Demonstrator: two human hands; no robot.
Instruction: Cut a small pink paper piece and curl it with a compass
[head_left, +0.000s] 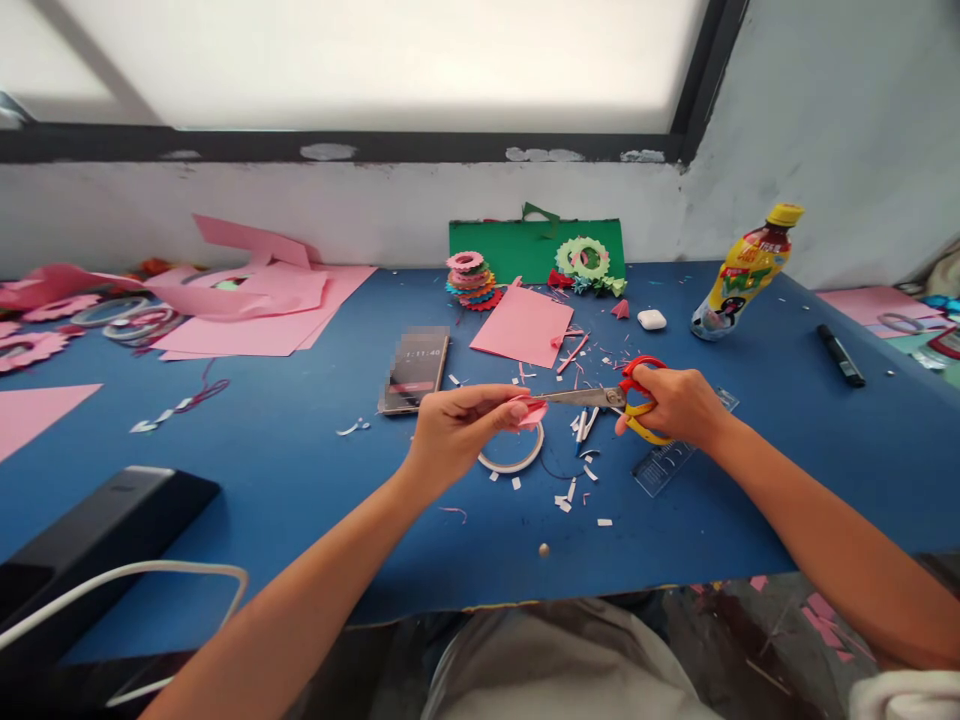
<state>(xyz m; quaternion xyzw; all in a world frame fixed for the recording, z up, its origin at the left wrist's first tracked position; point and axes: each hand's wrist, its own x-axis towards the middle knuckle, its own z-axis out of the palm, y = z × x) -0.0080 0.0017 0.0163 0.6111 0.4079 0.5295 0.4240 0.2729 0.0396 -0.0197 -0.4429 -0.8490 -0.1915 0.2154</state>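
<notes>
Over the blue table (pixel 292 450), left hand (pixel 459 425) pinches small pink paper (pixel 534 413); at its three o'clock, right hand (pixel 684 402) grips scissors (pixel 585 397). Paper probably light, soft, easily creased: hold lightly by an edge.

Craft workspace, perhaps small workshop: blue table (pixel 300 440), scissors (pixel 582 397), pink paper (pixel 523 325), white scraps (pixel 604 522), scalloped rings (pixel 472 282).

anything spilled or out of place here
Yes: small white paper-like scraps lie scattered over the blue tabletop near the red-and-yellow-handled metal scissors, and pink paper pieces litter the grey floor, looking dropped rather than set aside.
</notes>
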